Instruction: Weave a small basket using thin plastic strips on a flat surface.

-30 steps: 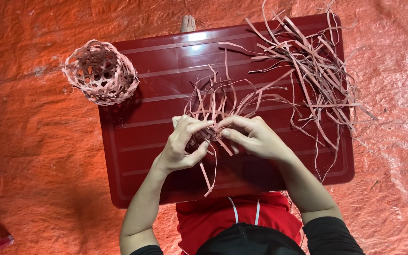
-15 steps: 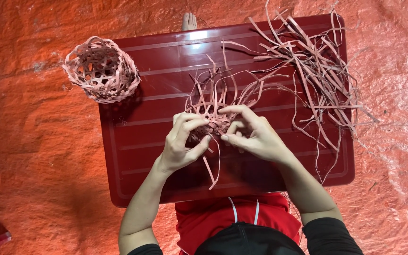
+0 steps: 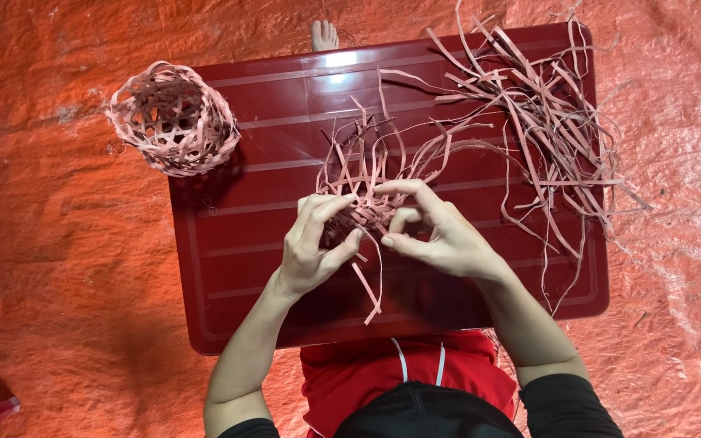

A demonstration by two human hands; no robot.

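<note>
Since 1 second ago both hands have closed in: the left hand (image 3: pixel 311 247) and right hand (image 3: pixel 438 235) now pinch the small half-woven pinkish strip mat (image 3: pixel 365 217) on the dark red plastic tray (image 3: pixel 229 268), weaving continuing.

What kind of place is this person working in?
Probably an informal floor-level weaving spot: an orange tarp for ground cover, a low red table, loose strips and a finished woven basket.

Both hands shift slightly: left hand (image 3: pixel 311 243) fingers now curl tighter over the woven piece (image 3: pixel 364 217), right hand (image 3: pixel 436 235) index arches higher above it.
</note>
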